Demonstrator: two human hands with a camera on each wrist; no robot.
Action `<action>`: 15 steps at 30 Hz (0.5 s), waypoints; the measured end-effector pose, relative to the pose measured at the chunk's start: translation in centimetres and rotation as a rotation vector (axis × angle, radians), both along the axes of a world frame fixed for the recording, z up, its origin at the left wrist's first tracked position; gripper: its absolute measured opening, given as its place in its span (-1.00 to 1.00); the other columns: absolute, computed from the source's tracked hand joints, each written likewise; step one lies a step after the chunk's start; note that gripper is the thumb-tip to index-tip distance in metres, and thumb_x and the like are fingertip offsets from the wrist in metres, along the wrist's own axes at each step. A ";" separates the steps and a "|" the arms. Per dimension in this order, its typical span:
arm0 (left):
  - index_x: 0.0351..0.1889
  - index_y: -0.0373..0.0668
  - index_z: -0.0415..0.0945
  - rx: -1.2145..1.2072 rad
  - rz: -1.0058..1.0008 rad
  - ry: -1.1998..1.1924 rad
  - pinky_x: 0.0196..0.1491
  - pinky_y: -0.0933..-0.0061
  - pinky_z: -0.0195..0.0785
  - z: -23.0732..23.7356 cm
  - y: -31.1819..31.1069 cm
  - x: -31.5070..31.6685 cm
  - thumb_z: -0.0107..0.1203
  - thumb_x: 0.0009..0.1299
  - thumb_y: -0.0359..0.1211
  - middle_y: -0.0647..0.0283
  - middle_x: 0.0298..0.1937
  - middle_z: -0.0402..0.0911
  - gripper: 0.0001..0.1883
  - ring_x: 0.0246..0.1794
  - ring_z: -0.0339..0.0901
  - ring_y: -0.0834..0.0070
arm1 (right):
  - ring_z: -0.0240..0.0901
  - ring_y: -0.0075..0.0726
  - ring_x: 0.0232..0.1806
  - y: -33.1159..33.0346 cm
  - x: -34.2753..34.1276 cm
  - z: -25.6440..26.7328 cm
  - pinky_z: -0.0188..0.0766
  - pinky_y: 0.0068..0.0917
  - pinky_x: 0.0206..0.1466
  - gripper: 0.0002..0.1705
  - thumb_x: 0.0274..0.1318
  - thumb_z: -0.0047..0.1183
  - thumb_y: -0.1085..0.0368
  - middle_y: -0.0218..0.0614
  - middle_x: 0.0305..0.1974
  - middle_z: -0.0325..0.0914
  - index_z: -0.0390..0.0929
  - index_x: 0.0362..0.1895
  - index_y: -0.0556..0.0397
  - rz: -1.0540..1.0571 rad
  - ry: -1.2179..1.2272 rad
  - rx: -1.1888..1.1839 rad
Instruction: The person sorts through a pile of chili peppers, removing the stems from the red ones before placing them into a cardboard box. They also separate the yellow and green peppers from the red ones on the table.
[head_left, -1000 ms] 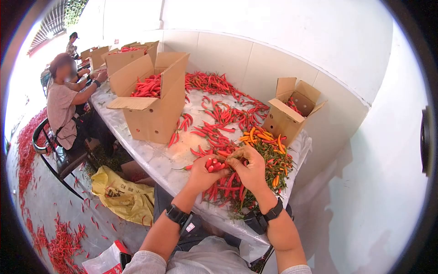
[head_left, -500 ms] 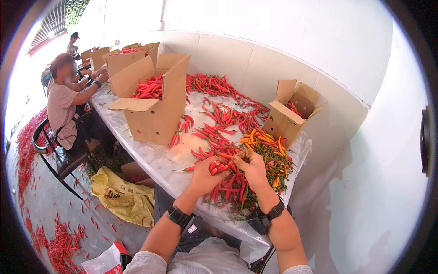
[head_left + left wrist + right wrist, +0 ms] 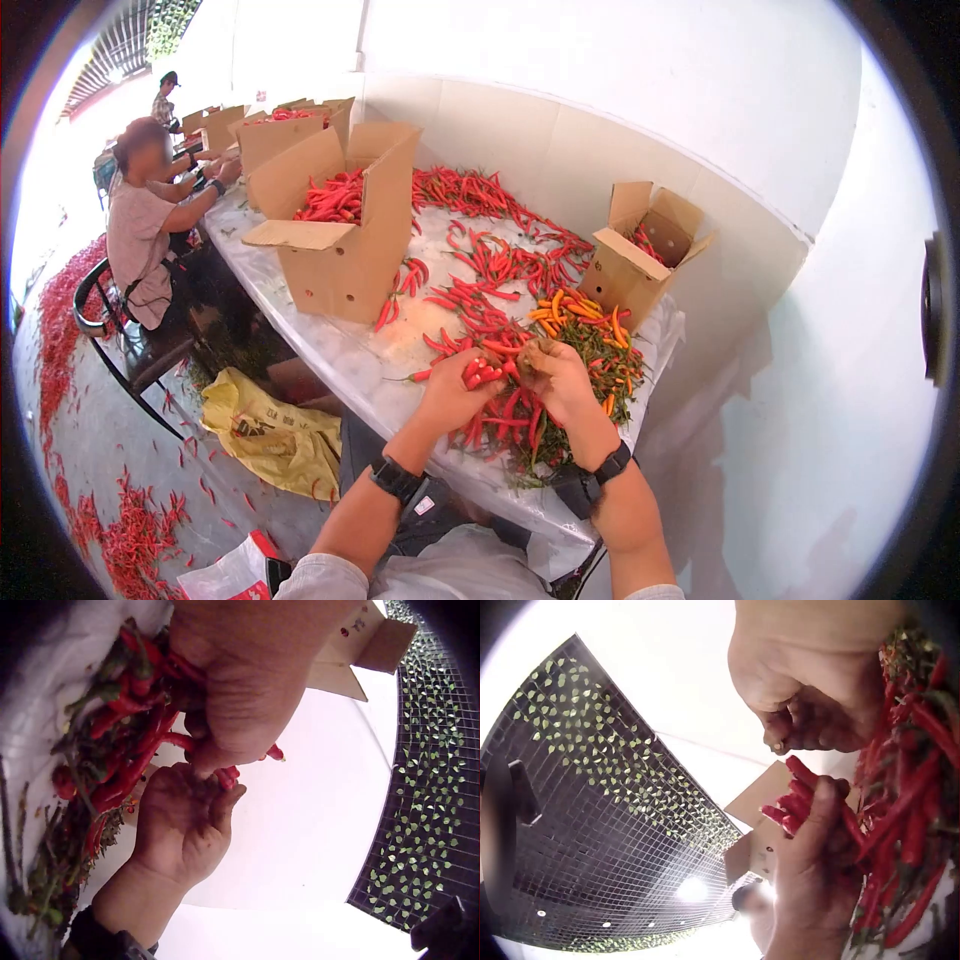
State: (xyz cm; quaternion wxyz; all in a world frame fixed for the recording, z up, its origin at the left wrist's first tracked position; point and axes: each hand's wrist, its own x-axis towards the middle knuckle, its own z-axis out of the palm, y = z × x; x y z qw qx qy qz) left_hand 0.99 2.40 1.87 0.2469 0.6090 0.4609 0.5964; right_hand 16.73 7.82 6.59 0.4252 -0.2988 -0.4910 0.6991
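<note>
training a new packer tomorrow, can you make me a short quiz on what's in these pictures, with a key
1. Which hand holds the pepper bunch?

2. True or false: the large box has red peppers in it.

3. Where is the yellow sack?
a) lower than the top of the table
b) inside the large box
c) on top of the small box

Key
1. The left hand.
2. True; they show through its open top.
3. a
</note>
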 end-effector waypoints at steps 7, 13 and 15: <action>-0.23 -0.22 0.46 -0.057 -0.043 -0.615 -0.30 0.59 0.34 -1.1 0.4 -0.7 0.21 0.12 -0.48 0.32 -0.40 0.51 -0.75 -0.38 0.46 0.60 | 0.40 -0.36 -0.41 2.7 2.1 -1.1 0.34 -0.43 -0.28 -0.72 0.11 0.04 0.15 -0.30 -0.42 0.48 0.52 -0.34 0.14 -0.425 -0.522 0.531; -0.22 -0.23 0.40 -0.219 -0.271 -1.096 -0.57 0.61 0.27 0.0 0.0 -1.8 0.02 0.24 -0.50 0.28 -0.45 0.48 -0.85 -0.59 0.40 0.58 | 0.46 -0.11 -0.32 2.2 3.3 -0.3 0.36 -0.30 -0.19 -0.71 -0.10 0.17 0.14 -0.15 -0.43 0.54 0.59 -0.40 0.14 -0.628 -0.986 1.078; -0.24 -0.22 0.40 -0.255 -0.260 -1.120 -0.63 0.61 0.23 0.3 0.0 -1.8 -0.01 0.25 -0.50 0.27 -0.47 0.47 -0.87 -0.63 0.39 0.57 | 0.45 0.01 -0.30 0.9 3.0 0.7 0.35 -0.23 -0.18 -0.67 -0.14 0.19 0.08 -0.08 -0.43 0.52 0.61 -0.44 0.12 -0.439 -1.027 0.913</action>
